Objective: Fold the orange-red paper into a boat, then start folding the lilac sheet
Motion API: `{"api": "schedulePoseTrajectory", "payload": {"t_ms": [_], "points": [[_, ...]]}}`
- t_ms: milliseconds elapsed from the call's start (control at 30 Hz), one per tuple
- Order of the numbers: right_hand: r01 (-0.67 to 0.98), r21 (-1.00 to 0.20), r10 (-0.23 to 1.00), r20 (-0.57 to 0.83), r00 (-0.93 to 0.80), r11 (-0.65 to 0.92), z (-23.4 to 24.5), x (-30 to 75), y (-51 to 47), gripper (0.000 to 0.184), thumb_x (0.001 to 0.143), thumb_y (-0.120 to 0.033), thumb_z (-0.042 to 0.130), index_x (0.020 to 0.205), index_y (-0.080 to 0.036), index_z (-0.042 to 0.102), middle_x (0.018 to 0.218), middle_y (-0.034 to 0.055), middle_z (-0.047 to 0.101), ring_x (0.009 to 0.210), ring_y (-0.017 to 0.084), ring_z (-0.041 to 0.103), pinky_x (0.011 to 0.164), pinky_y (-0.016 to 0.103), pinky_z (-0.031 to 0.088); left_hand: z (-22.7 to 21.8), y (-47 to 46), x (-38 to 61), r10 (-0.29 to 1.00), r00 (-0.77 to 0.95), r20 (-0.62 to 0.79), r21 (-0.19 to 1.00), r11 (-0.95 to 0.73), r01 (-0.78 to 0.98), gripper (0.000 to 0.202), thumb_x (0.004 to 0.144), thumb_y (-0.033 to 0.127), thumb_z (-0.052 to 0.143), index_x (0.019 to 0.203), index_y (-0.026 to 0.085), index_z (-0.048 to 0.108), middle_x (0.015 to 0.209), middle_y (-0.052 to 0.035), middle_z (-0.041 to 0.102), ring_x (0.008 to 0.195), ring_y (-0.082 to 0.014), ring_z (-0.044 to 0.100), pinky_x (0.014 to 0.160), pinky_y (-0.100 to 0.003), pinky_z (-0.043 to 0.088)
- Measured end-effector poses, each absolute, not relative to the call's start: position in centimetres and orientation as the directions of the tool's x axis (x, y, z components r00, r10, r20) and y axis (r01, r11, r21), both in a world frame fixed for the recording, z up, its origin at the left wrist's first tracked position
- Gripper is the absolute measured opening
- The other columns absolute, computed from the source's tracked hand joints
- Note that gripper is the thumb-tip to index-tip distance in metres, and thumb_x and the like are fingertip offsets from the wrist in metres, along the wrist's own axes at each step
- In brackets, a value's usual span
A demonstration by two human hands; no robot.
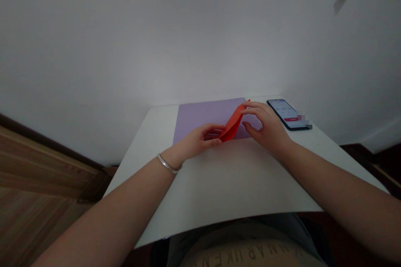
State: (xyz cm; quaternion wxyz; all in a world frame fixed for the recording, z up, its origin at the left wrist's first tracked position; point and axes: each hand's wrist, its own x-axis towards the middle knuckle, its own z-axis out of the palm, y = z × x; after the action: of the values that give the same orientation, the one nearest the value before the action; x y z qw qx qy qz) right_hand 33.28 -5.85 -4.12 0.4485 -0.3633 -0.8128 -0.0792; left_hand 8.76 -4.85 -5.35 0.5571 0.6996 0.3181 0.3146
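A folded strip of orange-red paper (232, 123) stands tilted in the middle of the view, above a lilac paper sheet (200, 117). My left hand (196, 142) grips the lower end of the fold between fingers and thumb. My right hand (266, 127) holds its upper part, with fingers on the far side and thumb on the near side. The paper's inner folds are partly hidden by my fingers. A silver bangle (167, 163) circles my left wrist.
A white table (225, 183) runs under my forearms, its front edge near my body. A smartphone (288, 114) with a lit screen lies at the back right, beyond my right hand. A white wall rises behind the table, and a wooden surface shows at the lower left.
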Motion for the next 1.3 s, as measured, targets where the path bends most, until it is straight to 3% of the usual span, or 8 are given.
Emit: {"api": "schedulePoseTrajectory", "payload": {"t_ms": [267, 400, 500, 667, 800, 967, 1167, 1300], "points": [[0.673, -0.138, 0.495, 0.784, -0.374, 0.727, -3.7, 33.0, -5.8, 0.038, 0.078, -0.01, 0.058, 0.112, -0.025, 0.059, 0.123, 0.0099, 0.062, 0.117, 0.027, 0.055, 0.1, 0.051, 0.043, -4.8, -5.5, 9.2, 0.88, 0.432, 0.198, 0.908, -0.331, 0.258, 0.026, 0.08, 0.025, 0.057, 0.105, 0.017, 0.06, 0.105, -0.007, 0.065, 0.092, -0.0184, 0.063, 0.083, -0.035, 0.051], [0.672, -0.052, 0.46, 0.768, -0.447, 0.739, -3.3, 32.5, -6.1, 0.037, 0.081, -0.013, 0.058, 0.113, -0.029, 0.062, 0.126, 0.0059, 0.062, 0.118, 0.028, 0.053, 0.101, 0.051, 0.042, -4.7, -5.5, 9.1, 0.899, 0.293, 0.326, 0.731, -0.437, 0.525, 0.014, 0.082, 0.021, 0.053, 0.093, 0.016, 0.058, 0.092, -0.0066, 0.06, 0.08, -0.018, 0.058, 0.071, -0.033, 0.051], [0.597, -0.022, 0.433, 0.71, -0.555, 0.802, -3.2, 32.0, -6.4, 0.034, 0.084, -0.015, 0.056, 0.113, -0.031, 0.064, 0.122, 0.0032, 0.065, 0.114, 0.025, 0.056, 0.099, 0.046, 0.045, -4.7, -5.4, 9.0, 0.887, 0.272, 0.373, 0.665, -0.46, 0.588, 0.012, 0.083, 0.02, 0.052, 0.093, 0.016, 0.057, 0.089, -0.0054, 0.059, 0.077, -0.0171, 0.055, 0.067, -0.031, 0.049], [0.413, -0.014, 0.342, 0.586, -0.735, 0.911, -3.1, 31.7, -6.6, 0.027, 0.083, -0.01, 0.055, 0.099, -0.026, 0.07, 0.104, 0.0022, 0.073, 0.103, 0.02, 0.062, 0.095, 0.039, 0.049, -4.8, -5.2, 9.3, 0.891, 0.24, 0.386, 0.762, -0.454, 0.461, 0.03, 0.078, 0.016, 0.052, 0.108, 0.016, 0.054, 0.095, -0.0056, 0.061, 0.083, -0.016, 0.057, 0.073, -0.029, 0.048], [0.392, -0.132, 0.407, 0.465, -0.786, 0.91, -3.4, 32.2, -6.4, 0.026, 0.076, -0.004, 0.055, 0.09, -0.022, 0.068, 0.105, 0.0043, 0.072, 0.101, 0.02, 0.064, 0.09, 0.037, 0.052, -4.8, -5.3, 9.4, 0.928, 0.111, 0.355, 0.855, -0.37, 0.362, 0.043, 0.072, 0.012, 0.056, 0.113, 0.016, 0.049, 0.095, -0.0048, 0.06, 0.081, -0.0146, 0.057, 0.075, -0.029, 0.048], [0.408, -0.28, 0.484, 0.304, -0.821, 0.869, -4.2, 32.8, -6.0, 0.029, 0.069, -0.003, 0.059, 0.088, -0.023, 0.067, 0.104, 0.0042, 0.072, 0.098, 0.02, 0.066, 0.089, 0.038, 0.053, -4.8, -5.6, 9.0, 0.949, 0.006, 0.316, 0.868, -0.291, 0.402, 0.064, 0.073, 0.018, 0.06, 0.132, 0.02, 0.034, 0.088, 0.0003, 0.053, 0.064, -0.0098, 0.052, 0.061, -0.024, 0.047], [0.442, -0.269, 0.503, 0.235, -0.832, 0.856, -4.2, 33.5, -6.0, 0.028, 0.068, -0.01, 0.066, 0.092, -0.025, 0.067, 0.114, 0.0034, 0.07, 0.106, 0.022, 0.064, 0.095, 0.04, 0.051, -4.5, -5.8, 8.7, 0.957, 0.021, 0.29, 0.909, -0.283, 0.305, 0.054, 0.075, 0.02, 0.055, 0.128, 0.025, 0.043, 0.074, 0.0043, 0.047, 0.054, -0.0092, 0.047, 0.047, -0.02, 0.043], [0.468, -0.267, 0.527, 0.231, -0.818, 0.843, -4.1, 34.4, -6.0, 0.023, 0.069, -0.014, 0.068, 0.088, -0.027, 0.066, 0.116, 0.0021, 0.069, 0.111, 0.023, 0.062, 0.099, 0.041, 0.049, -4.5, -5.5, 8.4, 0.951, 0.066, 0.301, 0.888, -0.305, 0.344, 0.047, 0.073, 0.017, 0.052, 0.12, 0.024, 0.055, 0.071, 0.0026, 0.055, 0.055, -0.011, 0.048, 0.052, -0.023, 0.044]]}}
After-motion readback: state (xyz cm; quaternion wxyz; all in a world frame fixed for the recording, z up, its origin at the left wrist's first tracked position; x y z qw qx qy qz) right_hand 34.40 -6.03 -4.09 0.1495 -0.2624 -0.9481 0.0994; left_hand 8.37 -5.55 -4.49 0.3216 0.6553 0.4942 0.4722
